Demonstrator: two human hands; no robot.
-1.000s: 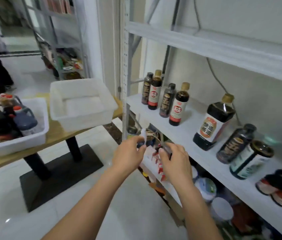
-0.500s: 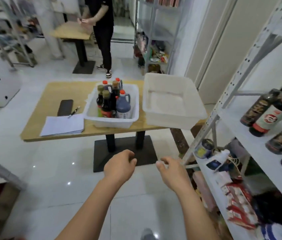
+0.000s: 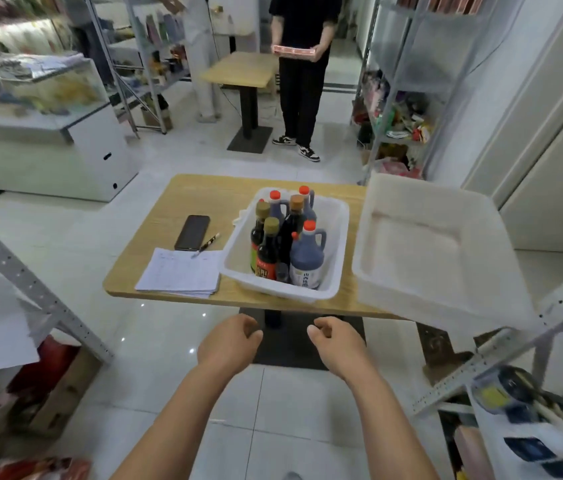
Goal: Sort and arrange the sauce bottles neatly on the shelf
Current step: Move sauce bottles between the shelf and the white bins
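Barely legible Chinese characters on the front jug (image 3: 307, 258) label

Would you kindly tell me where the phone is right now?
In the head view, the phone lies on the wooden table, left of the white tub of sauce bottles and just beyond the stack of papers, a pen beside it.
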